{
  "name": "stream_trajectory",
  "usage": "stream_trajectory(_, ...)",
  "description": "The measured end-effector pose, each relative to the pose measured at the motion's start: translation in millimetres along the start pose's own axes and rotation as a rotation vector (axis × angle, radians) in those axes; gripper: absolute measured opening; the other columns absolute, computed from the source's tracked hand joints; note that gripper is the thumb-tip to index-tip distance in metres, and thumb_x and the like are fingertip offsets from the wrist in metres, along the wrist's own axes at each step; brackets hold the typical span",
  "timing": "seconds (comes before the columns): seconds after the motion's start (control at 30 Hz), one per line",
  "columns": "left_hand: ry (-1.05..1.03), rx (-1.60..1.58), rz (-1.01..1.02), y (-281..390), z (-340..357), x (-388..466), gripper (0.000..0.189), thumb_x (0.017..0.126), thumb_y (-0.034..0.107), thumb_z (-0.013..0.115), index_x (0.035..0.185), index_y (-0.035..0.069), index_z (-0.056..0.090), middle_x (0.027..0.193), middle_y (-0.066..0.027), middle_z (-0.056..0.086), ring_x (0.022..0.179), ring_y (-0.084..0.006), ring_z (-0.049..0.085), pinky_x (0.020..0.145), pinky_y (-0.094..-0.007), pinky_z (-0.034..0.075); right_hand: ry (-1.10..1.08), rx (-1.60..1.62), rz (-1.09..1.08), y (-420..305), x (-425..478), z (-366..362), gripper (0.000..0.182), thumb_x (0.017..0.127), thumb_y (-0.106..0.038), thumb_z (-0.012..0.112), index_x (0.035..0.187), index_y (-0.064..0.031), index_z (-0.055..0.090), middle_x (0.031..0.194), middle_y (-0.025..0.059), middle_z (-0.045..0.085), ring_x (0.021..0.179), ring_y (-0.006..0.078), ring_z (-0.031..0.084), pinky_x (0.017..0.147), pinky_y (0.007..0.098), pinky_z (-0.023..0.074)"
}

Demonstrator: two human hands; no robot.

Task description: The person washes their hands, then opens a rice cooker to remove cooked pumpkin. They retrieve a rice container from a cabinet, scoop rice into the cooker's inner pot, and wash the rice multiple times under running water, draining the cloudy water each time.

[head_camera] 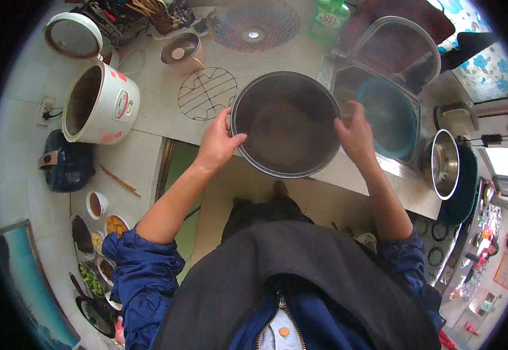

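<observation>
A round dark-lined inner pot (287,124) with a pale metal rim is held level in front of me, over the counter's front edge. My left hand (219,142) grips its left rim, the thumb lying over the edge. On the opposite side my right hand (357,135) pinches the rim with thumb and fingers. Cloudy reflections inside the pot keep me from telling whether it holds liquid. To the left, a white rice cooker (118,103) with red flowers has its lid (73,36) raised. A wire rack (208,93) lies flat near my left hand.
The metal sink (418,131) on the right holds a blue basin (389,118). Beside it stands a stainless steel bowl (445,164). A patterned glass bowl (254,26) and a metal cup (181,50) sit farther back. Chopsticks (120,180) and several food bowls (96,204) occupy the left counter.
</observation>
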State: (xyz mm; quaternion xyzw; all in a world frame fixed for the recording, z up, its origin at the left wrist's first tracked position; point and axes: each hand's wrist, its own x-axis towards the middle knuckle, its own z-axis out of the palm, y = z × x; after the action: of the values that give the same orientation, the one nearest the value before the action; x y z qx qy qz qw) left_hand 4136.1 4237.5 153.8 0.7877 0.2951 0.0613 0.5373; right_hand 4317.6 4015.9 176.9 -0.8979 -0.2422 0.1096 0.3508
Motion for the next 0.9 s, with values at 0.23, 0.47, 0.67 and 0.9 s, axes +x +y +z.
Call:
stream_trajectory(0.23, 0.165, -0.092, -0.06, -12.9, 12.8, 15.5, 0.059, 0.064, -0.001, 0.066, 0.119, 0.002, 0.044, 0.064, -0.0007, 0.045, 0.054, -0.0098, 0.045, 0.054, -0.0256, 0.041, -0.11, 0.149, -0.017, 26.4, 17.7, 11.5, 0.043, 0.077, -0.013, 0.055, 0.113, -0.0008, 0.035, 0.076, 0.0174, 0.059, 0.071, 0.034, 0.058, 0.067, 0.0404, 0.0441)
stream_trajectory(0.47, 0.248, -0.075, -0.097, -16.0, 14.5, 10.6, 0.053, 0.07, 0.005, 0.066, 0.118, 0.004, 0.046, 0.07, -0.0014, 0.049, 0.06, -0.009, 0.047, 0.057, -0.0248, 0.042, -0.237, 0.21, -0.039, 33.4, 24.9, 4.9, 0.043, 0.079, -0.015, 0.056, 0.114, -0.0006, 0.037, 0.085, 0.0171, 0.06, 0.076, 0.0303, 0.061, 0.071, 0.0378, 0.046)
stream_trajectory(0.67, 0.511, -0.226, -0.174, -26.6, 19.2, -8.2, 0.04, 0.081, 0.019, 0.062, 0.115, 0.004, 0.047, 0.081, -0.0045, 0.054, 0.071, -0.011, 0.053, 0.064, -0.0248, 0.044, -0.183, 0.124, -0.197, 62.5, 41.1, -0.5, 0.033, 0.081, -0.017, 0.056, 0.107, 0.0002, 0.046, 0.094, 0.0169, 0.059, 0.084, 0.0271, 0.06, 0.073, 0.0354, 0.0463)
stream_trajectory(0.9, 0.621, -0.24, -0.114, -42.2, 36.0, -8.0, 0.04, 0.077, 0.026, 0.067, 0.105, 0.004, 0.048, 0.081, -0.0059, 0.056, 0.07, -0.0135, 0.054, 0.062, -0.0264, 0.046, -0.306, 0.232, -0.046, 49.3, 49.3, 7.9, 0.027, 0.08, -0.017, 0.06, 0.097, 0.0009, 0.049, 0.086, 0.0127, 0.057, 0.075, 0.0209, 0.058, 0.068, 0.0332, 0.0469)
